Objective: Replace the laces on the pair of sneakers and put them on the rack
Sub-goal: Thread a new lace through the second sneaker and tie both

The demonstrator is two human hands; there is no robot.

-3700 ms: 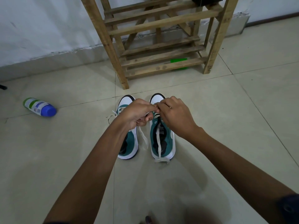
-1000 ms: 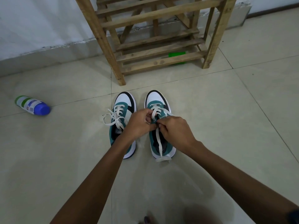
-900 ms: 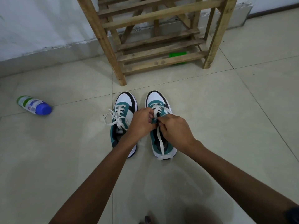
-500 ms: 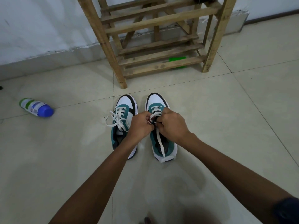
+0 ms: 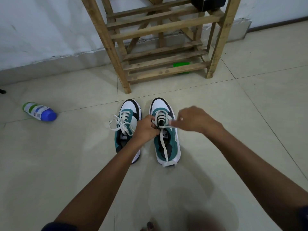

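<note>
The flat white lace [image 5: 162, 144] of the right sneaker [image 5: 166, 130] is threaded through the lower eyelets only; one loose end trails down the tongue and over the heel onto the tiled floor [image 5: 233, 130], the other runs toward 3 o'clock. Judged from its drape, the lace is light, limp and low in friction, best pinched close to its tip so that it can be steered through an eyelet. The sneaker itself looks light with a firm sole; heel collar or sidewall would give a sound hold for lifting. The left hand [image 5: 146, 129], fingers curled, pinches the lace at the left eyelet row. The right hand [image 5: 193, 120] is motion-blurred; it appears to pinch the other lace end, drawing it toward 3 o'clock. The left sneaker [image 5: 127, 130] stands just beside, at 9 o'clock, already laced and bowed. The wooden rack [image 5: 163, 47] stands at 12 o'clock, near the toes. A bottle [image 5: 39, 111] lies well apart at 9 o'clock.
</note>
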